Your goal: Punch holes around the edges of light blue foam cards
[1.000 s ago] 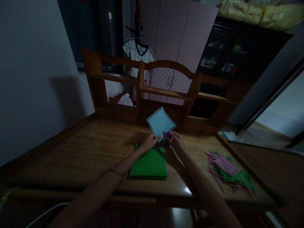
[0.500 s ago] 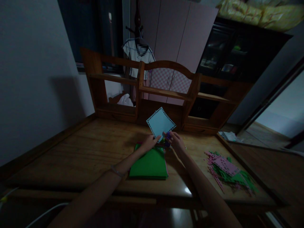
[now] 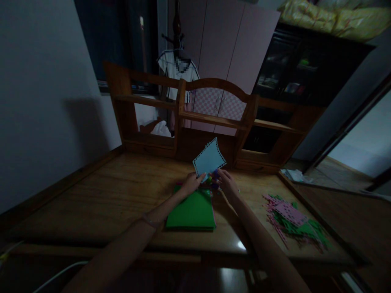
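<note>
Above the desk I hold a light blue sheet of paper (image 3: 209, 160) with a dark dashed border, tilted and bent at its right side. My left hand (image 3: 192, 183) pinches its lower corner between thumb and fingers. My right hand (image 3: 227, 183) is closed on small scissors (image 3: 215, 175) with purple handles and a green part, close to the sheet's lower right edge. The blades are too dark and small to make out. Under my left hand lies a stack of green sheets (image 3: 192, 211), with a pink edge showing along its side.
A pile of pink and green paper scraps (image 3: 293, 219) lies on the right of the wooden desk (image 3: 122, 195). A wooden shelf unit (image 3: 214, 118) stands along its back edge. A white cable (image 3: 61, 272) hangs at lower left.
The blue sheet has turned and shifted slightly right, and its right side now curves. My left hand has moved a little with it; the right hand stays near the same edge.
</note>
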`<state>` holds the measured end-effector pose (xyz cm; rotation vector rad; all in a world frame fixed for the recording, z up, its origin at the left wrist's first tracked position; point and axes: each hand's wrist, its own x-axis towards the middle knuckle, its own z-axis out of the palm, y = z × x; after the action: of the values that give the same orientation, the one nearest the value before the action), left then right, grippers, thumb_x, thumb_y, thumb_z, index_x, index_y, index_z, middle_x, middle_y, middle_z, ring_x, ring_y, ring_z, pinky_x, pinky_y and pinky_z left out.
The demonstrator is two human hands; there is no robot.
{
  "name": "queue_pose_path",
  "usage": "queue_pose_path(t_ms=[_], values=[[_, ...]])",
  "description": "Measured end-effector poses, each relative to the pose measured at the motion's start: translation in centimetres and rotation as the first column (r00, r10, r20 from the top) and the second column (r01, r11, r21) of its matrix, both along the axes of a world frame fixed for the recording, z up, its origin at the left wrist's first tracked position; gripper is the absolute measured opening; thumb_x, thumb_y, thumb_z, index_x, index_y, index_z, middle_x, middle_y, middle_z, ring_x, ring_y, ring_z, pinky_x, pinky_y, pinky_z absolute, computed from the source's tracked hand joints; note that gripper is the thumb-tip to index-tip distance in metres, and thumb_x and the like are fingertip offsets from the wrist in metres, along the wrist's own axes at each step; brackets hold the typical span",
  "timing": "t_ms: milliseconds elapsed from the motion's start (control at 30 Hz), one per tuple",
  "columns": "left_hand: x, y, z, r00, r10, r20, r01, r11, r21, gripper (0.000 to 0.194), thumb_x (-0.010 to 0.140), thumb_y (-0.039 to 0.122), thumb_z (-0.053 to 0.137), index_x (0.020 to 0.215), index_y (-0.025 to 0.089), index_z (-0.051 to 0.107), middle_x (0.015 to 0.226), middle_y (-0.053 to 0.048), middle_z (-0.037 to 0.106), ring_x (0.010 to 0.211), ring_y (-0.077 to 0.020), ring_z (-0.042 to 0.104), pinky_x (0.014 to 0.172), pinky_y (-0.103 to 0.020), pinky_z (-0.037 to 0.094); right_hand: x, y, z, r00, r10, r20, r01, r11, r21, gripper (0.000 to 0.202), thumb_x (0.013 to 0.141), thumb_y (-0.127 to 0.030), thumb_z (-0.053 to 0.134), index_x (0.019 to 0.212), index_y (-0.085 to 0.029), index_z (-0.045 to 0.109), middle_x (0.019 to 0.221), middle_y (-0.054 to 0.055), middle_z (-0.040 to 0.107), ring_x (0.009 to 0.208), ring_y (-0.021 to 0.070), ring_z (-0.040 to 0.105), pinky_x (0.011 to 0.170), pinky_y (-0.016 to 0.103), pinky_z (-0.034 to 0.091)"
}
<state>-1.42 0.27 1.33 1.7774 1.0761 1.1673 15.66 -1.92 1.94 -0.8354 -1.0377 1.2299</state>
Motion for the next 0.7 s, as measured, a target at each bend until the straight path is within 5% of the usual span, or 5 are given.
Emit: queue_pose_path(t_ms=[267, 500, 700], values=[[-0.2, 0.7, -0.7, 0.999, 0.036, -0.017, -0.035, 0.999, 0.036, 0.041, 0.084, 0.046, 0.043, 0.072, 0.013, 0.065, 0.061, -0.005, 0.063, 0.071, -0.0206, 0.061, 0.065, -0.028, 0.046, 0.3, 0.1, -0.1, 0.989, -0.061, 0.134, 0.059, 0.998, 0.019, 0.031, 0.070, -0.043, 0.069, 0.093, -0.023, 0.064, 0.084, 0.000, 0.066, 0.058, 0.0089, 0.054, 0.056, 0.022, 0.043], [-0.2, 1.1, -1.3, 0.998, 0.028, -0.050, -0.027, 0.999, 0.035, 0.049, 0.086, 0.051, 0.038, 0.069, 0.012, 0.063, 0.056, -0.003, 0.060, 0.056, -0.0155, 0.056, 0.057, -0.024, 0.043, -0.2, -0.1, -0.1, 0.993, -0.038, 0.112, 0.035, 0.999, 0.031, 0.031, 0.065, -0.038, 0.074, 0.090, -0.021, 0.065, 0.091, 0.002, 0.066, 0.077, 0.0141, 0.061, 0.076, 0.028, 0.048], [-0.1, 1.1, -1.1, 0.996, 0.082, -0.039, -0.076, 0.988, 0.133, 0.045, 0.087, 0.047, 0.039, 0.072, 0.013, 0.064, 0.071, -0.006, 0.065, 0.069, -0.0167, 0.059, 0.066, -0.024, 0.043, -0.1, 0.0, -0.1, 0.994, -0.048, 0.102, 0.046, 0.999, 0.018, 0.033, 0.066, -0.039, 0.073, 0.091, -0.020, 0.065, 0.094, 0.003, 0.067, 0.077, 0.0147, 0.062, 0.077, 0.030, 0.049]])
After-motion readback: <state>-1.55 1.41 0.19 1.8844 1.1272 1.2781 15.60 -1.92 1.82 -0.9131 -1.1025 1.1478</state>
